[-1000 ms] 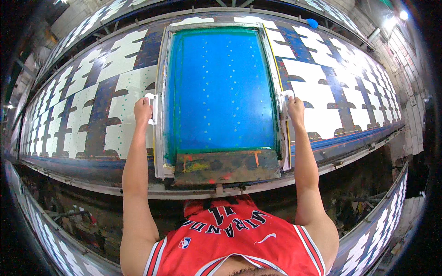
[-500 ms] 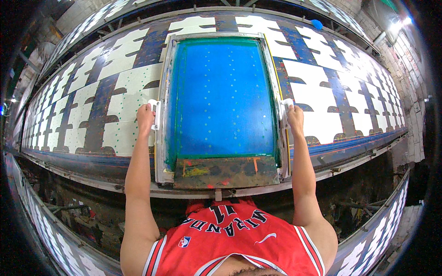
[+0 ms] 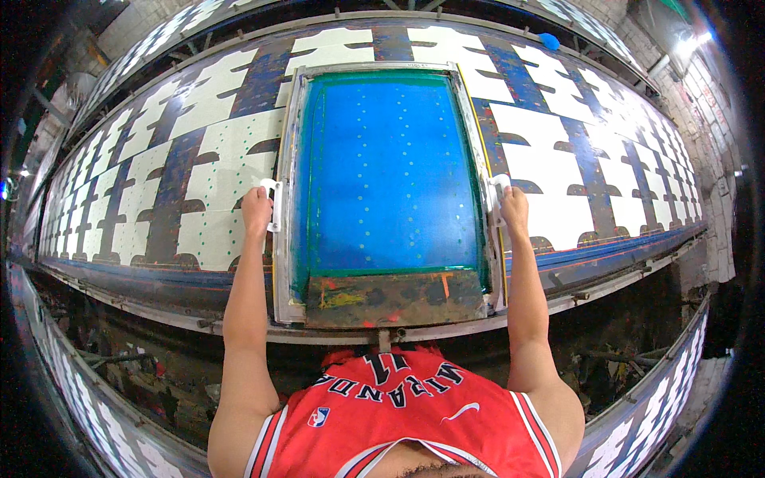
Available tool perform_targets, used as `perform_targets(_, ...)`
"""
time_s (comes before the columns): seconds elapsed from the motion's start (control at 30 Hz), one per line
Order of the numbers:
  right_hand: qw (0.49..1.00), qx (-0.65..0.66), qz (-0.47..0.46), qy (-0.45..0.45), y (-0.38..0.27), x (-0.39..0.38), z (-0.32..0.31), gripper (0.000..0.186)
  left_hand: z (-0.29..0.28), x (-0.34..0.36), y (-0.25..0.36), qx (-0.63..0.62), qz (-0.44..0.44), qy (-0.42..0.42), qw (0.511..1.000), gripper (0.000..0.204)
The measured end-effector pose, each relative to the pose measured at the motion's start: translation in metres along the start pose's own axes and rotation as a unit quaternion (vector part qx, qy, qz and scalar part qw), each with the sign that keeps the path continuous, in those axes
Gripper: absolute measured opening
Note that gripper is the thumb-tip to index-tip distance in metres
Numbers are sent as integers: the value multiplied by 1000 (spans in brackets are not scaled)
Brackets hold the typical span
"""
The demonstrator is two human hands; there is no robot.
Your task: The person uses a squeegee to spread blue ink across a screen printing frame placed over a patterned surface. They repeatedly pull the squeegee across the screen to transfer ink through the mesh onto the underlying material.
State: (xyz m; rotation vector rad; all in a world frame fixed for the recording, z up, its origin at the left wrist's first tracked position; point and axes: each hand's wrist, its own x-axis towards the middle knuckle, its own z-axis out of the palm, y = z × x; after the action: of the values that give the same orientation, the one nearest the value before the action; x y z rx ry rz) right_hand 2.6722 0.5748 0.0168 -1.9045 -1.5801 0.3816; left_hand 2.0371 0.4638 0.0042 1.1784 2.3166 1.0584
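A printing screen with blue mesh, two rows of pale dots, green borders and a metal frame lies on the long table. My left hand is closed on the white handle at its left side. My right hand grips the other white handle at the right side. A paint-stained board forms the screen's near end. White cut pieces lie in rows either side, and those on the left carry small green dots.
A metal rail runs along the table's near edge. A small blue object sits at the far edge. More tables with white pieces show beyond and low at either side. A lit lamp is at upper right, beside block walls.
The screen has moved toward me and slightly rightward, uncovering more of the white pieces beyond it. Both my hands have moved with it, still on the handles.
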Motion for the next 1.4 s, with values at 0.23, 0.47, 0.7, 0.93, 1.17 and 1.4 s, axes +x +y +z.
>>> perform_targets(0.23,999,-2,36,-40,-2,1,-8,41,8,-1,-6,21,17,14,1000,42)
perform_targets(0.47,1000,5,7,-15,12,5,-2,43,9,-7,1,-4,-35,-16,999,40)
perform_targets(0.7,999,-38,10,-24,8,4,-4,41,11,-11,6,84,45,10,995,37)
perform_targets(0.93,998,-60,19,-16,2,2,-4,40,15,-7,7,102,45,17,994,33)
perform_targets(1.17,986,-163,-39,-1,-43,-24,-36,32,-11,1,26,-93,-119,-165,975,20)
perform_targets(1.4,909,70,-232,-338,-131,-148,-68,35,-7,-29,50,-109,-59,-111,986,43)
